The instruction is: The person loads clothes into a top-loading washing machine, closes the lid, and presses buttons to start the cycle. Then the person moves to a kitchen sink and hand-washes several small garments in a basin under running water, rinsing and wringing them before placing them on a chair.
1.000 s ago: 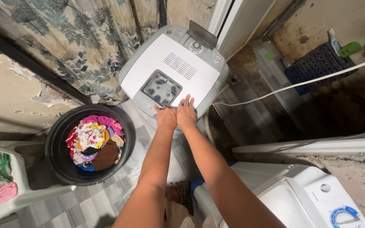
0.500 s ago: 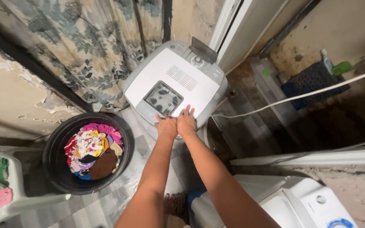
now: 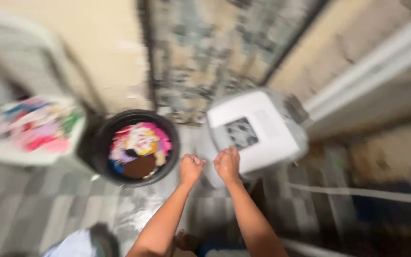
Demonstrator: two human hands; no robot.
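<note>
Curled left hand [image 3: 191,169] and right hand [image 3: 227,163], grip state unclear, at washing machine [image 3: 258,131] front edge beside laundry tub [image 3: 136,147].

A home laundry corner, seen blurred. A white top-loading washing machine [image 3: 258,131] stands on a grey tiled floor [image 3: 34,214] beside a black tub [image 3: 102,147] heaped with coloured clothes [image 3: 138,145]. More clothes lie on a white chair [image 3: 5,152], with a floral curtain [image 3: 215,52] behind.
</note>
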